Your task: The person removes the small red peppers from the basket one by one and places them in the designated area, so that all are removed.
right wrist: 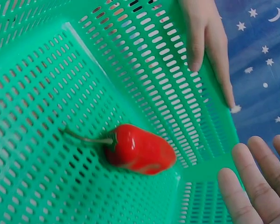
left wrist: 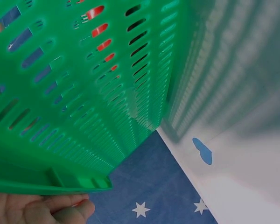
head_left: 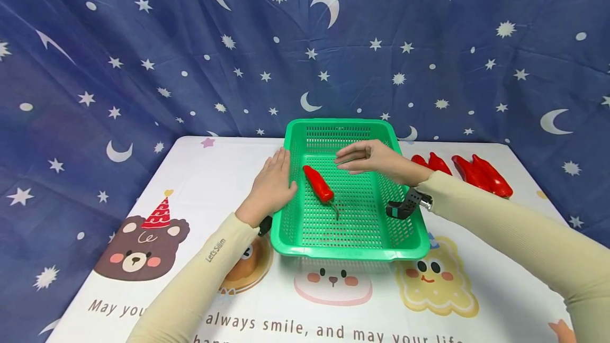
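Observation:
A green plastic basket with slotted walls stands on the table, and one red chili pepper with a long thin stem lies on its floor. My left hand holds the basket's left rim: the thumb is over the inner side, and in the left wrist view fingers show below the rim outside. My right hand hovers over the basket's far right part, fingers stretched toward the left and nothing held. In the right wrist view its spread fingers appear beside the pepper, apart from it.
Several more red peppers lie on the table to the right of the basket, partly behind my right forearm. A white tablecloth with cartoon prints covers the table. Behind it hangs a blue curtain with stars and moons.

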Demonstrator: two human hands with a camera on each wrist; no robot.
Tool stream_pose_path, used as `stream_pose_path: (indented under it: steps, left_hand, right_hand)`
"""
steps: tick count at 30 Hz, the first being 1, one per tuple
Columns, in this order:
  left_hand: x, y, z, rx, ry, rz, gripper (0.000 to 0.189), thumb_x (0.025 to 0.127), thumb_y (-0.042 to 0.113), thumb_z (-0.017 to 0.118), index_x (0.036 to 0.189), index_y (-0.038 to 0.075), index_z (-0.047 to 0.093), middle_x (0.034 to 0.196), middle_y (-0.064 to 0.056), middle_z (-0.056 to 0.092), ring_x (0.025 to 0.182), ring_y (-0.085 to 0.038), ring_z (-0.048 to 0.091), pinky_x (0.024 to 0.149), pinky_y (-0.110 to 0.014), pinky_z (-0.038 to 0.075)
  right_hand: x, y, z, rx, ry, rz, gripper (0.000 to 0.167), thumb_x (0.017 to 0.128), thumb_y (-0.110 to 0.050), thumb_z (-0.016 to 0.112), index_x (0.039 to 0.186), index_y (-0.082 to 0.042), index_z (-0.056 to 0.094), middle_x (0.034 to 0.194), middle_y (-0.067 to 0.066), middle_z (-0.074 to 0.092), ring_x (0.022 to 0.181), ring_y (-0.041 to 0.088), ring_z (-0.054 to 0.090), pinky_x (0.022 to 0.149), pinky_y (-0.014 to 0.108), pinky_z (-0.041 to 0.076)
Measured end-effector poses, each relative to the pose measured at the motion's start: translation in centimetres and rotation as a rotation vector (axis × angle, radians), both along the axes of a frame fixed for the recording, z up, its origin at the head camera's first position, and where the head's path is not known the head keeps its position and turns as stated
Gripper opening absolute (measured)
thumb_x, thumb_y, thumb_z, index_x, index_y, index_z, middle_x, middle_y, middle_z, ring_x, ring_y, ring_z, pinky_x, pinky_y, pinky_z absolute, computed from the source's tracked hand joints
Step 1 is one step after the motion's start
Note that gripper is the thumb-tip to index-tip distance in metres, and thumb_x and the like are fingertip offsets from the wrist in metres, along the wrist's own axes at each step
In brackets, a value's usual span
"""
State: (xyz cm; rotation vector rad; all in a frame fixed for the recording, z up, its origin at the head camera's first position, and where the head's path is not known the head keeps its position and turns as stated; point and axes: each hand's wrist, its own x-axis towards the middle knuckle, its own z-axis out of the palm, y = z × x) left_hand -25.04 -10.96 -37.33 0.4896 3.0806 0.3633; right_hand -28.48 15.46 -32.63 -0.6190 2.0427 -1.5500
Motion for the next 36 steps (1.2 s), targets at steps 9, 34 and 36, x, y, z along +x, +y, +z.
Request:
stream_pose_path:
  steps: [9,34,36]
  left_hand:
    - [0.0,0.1,0.0,-0.002,0.003,-0.003,0.071,0.092,0.024,0.043,0.147,-0.008,0.014,0.156,-0.023,0.013,0.147,-0.031,0.011,0.12,-0.042,0.012]
    - [-0.1,0.2,-0.1,0.007,0.004,0.002,0.07,0.092,0.023,0.044,0.147,-0.008,0.014,0.156,-0.022,0.013,0.147,-0.031,0.011,0.12,-0.042,0.012]
    - [0.0,0.1,-0.1,0.01,0.008,0.003,0.07,0.092,0.023,0.044,0.147,-0.008,0.014,0.156,-0.022,0.013,0.147,-0.031,0.012,0.12,-0.042,0.012]
  right_hand:
    - [-0.5,-2.0,-2.2,-0.069,-0.002,-0.053,0.042,0.09,-0.01,0.061,0.129,0.003,0.051,0.132,0.023,0.055,0.103,0.008,0.065,0.094,0.036,0.051]
    - [-2.7,-5.6,-6.3,-0.14,-0.091,-0.253,0.043,0.09,-0.002,0.057,0.131,0.007,0.047,0.136,0.026,0.049,0.127,0.039,0.047,0.106,0.048,0.04]
    - [-2.8,-5.6,-6.4,-0.118,-0.103,-0.254,0.042,0.09,-0.001,0.057,0.131,0.005,0.048,0.136,0.027,0.048,0.125,0.037,0.049,0.106,0.047,0.04]
